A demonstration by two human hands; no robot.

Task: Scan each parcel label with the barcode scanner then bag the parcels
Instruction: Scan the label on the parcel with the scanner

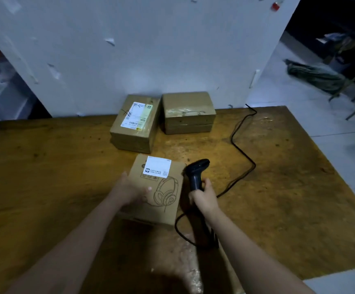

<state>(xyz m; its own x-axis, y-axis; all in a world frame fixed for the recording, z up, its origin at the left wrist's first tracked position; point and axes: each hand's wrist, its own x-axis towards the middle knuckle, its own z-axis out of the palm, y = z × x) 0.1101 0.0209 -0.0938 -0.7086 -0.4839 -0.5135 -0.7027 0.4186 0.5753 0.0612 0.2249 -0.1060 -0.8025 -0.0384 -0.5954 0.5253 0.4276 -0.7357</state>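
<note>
A cardboard parcel with a headphone drawing (pixel 161 200) and a white label (pixel 157 169) lies near the table's front middle. My left hand (pixel 130 188) rests on its left part and holds it. My right hand (pixel 204 197) grips the handle of a black barcode scanner (pixel 196 171), whose head sits just right of the label. Two more cardboard parcels stand at the back: one with a white shipping label (pixel 135 124) on the left, one taped and plain (pixel 187 112) on the right.
The scanner's black cable (pixel 243 153) loops over the right half of the wooden table (pixel 45 177) and off its back edge. A white wall panel (pixel 140 49) stands behind the table. Floor and clutter lie to the right.
</note>
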